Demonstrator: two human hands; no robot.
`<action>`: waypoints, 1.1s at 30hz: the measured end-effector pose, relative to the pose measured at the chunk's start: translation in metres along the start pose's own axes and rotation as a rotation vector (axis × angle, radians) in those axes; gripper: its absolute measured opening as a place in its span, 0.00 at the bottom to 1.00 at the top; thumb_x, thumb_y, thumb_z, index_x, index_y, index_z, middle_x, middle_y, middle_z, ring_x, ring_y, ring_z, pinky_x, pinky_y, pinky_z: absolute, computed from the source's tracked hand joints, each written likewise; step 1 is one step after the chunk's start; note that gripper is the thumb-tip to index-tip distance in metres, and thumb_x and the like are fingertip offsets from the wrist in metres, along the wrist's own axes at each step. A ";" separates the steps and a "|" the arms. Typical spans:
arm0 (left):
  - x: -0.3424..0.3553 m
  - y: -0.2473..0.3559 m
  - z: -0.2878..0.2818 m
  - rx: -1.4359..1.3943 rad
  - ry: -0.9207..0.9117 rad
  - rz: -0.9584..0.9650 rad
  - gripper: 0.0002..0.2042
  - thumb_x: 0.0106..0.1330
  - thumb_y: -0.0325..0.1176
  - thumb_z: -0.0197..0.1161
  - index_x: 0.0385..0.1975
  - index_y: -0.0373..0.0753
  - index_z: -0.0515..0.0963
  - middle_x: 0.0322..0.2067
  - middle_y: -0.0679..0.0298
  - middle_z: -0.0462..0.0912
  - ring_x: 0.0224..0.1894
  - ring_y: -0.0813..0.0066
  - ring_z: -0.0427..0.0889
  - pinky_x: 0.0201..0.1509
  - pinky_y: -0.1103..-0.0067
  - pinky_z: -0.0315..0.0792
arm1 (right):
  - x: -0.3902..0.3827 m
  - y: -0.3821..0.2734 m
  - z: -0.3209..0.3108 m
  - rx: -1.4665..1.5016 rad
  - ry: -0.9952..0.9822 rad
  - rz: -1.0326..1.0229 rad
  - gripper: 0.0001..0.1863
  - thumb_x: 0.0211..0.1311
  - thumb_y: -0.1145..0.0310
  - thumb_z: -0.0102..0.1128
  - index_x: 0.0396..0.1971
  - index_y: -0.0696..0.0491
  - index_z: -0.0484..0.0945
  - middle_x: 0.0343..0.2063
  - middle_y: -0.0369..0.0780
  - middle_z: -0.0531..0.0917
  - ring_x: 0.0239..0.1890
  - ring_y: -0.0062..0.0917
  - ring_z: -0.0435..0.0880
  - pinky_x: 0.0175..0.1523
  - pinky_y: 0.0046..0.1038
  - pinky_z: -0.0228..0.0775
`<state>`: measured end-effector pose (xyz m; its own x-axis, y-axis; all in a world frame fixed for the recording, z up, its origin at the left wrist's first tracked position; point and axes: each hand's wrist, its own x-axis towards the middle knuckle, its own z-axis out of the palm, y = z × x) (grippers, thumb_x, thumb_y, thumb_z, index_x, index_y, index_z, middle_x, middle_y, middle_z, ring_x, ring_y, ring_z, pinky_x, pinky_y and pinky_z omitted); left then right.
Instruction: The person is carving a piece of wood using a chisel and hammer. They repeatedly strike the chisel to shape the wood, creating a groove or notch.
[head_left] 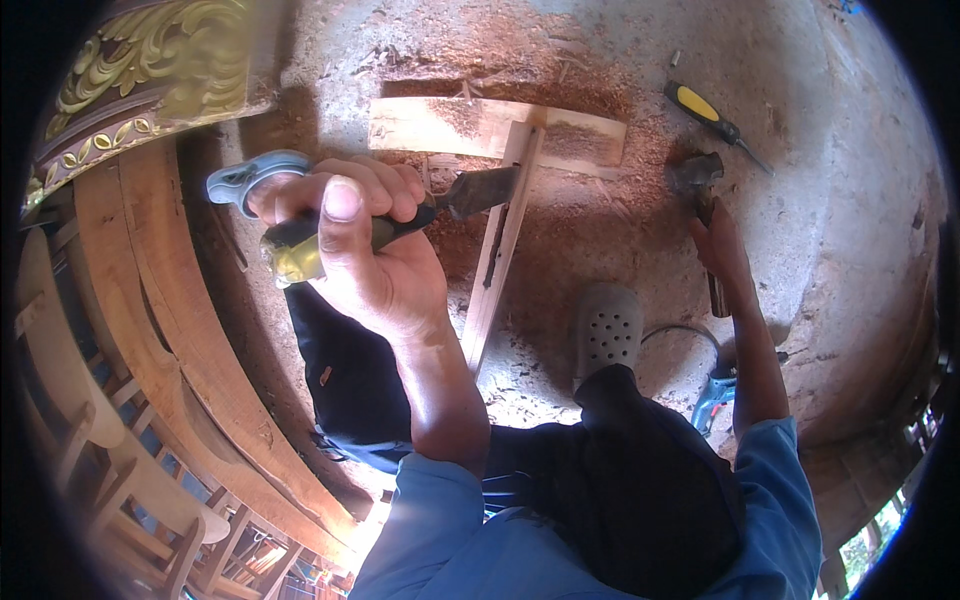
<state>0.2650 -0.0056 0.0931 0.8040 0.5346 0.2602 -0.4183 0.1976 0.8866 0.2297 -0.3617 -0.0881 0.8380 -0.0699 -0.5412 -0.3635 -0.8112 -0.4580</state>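
Observation:
My left hand (378, 245) is wrapped round the yellow-and-black handle of a chisel (480, 190), held up with its wide dark blade pointing right. The blade's tip overlaps the upper part of a narrow wooden strip (487, 295); I cannot tell whether they touch. A dark slot runs along the strip, and its far end rests over a short flat board (435, 125). Off to the right, my right hand (718, 248) grips the handle of a hammer (697, 173), its dark metal head pointing away from me, apart from the strip.
A tool with a yellow-and-black handle and thin shaft (700, 105) lies at the far right. Near my right forearm is a teal corded power tool (712, 398). Long planks (200, 330) and carved gilded woodwork (155, 70) line the left. Wood shavings cover the floor around the board.

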 end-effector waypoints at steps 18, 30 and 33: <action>-0.001 0.000 0.002 0.025 -0.020 0.014 0.13 0.65 0.30 0.65 0.36 0.44 0.64 0.18 0.66 0.70 0.21 0.77 0.72 0.28 0.76 0.74 | -0.003 -0.010 -0.004 0.062 -0.021 0.078 0.22 0.63 0.60 0.58 0.48 0.63 0.73 0.40 0.60 0.82 0.47 0.55 0.83 0.51 0.48 0.71; -0.001 -0.001 0.002 0.033 -0.020 0.027 0.13 0.65 0.31 0.65 0.36 0.43 0.63 0.18 0.66 0.70 0.21 0.76 0.72 0.29 0.76 0.74 | 0.005 0.010 0.006 -0.001 0.025 -0.026 0.22 0.63 0.63 0.57 0.50 0.64 0.72 0.35 0.58 0.82 0.33 0.45 0.85 0.37 0.43 0.75; -0.001 -0.002 0.002 0.033 -0.019 0.028 0.13 0.65 0.31 0.65 0.36 0.43 0.64 0.18 0.66 0.71 0.21 0.76 0.73 0.29 0.77 0.75 | 0.005 0.011 0.007 0.010 0.011 0.014 0.21 0.63 0.63 0.56 0.49 0.64 0.72 0.34 0.58 0.82 0.32 0.44 0.85 0.37 0.42 0.74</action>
<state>0.2661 -0.0079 0.0923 0.8004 0.5235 0.2920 -0.4268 0.1556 0.8909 0.2270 -0.3672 -0.1004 0.8373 -0.0880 -0.5396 -0.3795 -0.8041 -0.4577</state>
